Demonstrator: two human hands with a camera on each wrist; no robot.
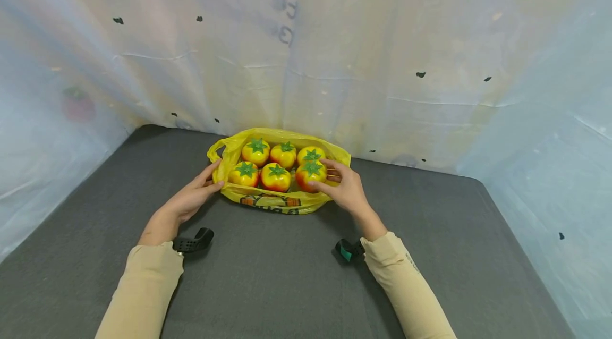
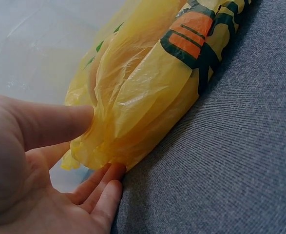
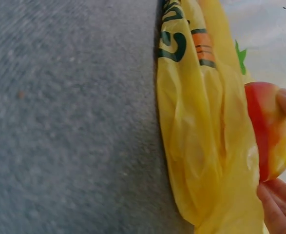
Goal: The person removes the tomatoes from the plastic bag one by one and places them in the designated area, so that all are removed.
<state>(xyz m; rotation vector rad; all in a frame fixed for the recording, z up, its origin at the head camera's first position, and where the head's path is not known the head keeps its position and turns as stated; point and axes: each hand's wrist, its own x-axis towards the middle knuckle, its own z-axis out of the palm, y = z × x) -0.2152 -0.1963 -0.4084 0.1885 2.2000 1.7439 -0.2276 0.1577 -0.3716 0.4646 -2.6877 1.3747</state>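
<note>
1. Location: from my station I find the yellow bag (image 1: 313, 203) lying mouth-up on the dark table (image 1: 268, 280), with six fruits (image 1: 276, 179) showing in its mouth, three to a row.
2. Right hand (image 1: 351, 192): grasping the front-right fruit (image 1: 304, 176) between thumb and fingers at the bag's right end. I cannot tell whether that fruit bears on the bag floor.
3. Left hand (image 1: 191, 200): holding the bag's left end between thumb and fingers, beside the handle loop (image 1: 220, 144).
4. Slip hazard: the skin looks glossy and hard. I judge a light or off-centre grip could let the fruit roll out of the fingers.
5. Displacement hazard: the rear-right fruit (image 1: 303, 156) sits close behind the gripped one. A sideways push could shove it into its neighbour or against the film.
6. Film hazard: the front rim stands slack beside the right hand's fingers. Should they catch it, the wall could fold inward, stretch or tear.
7. Anchorage: were the left hand to pull unevenly, I would expect the bag to tip and its rows to run together.
</note>
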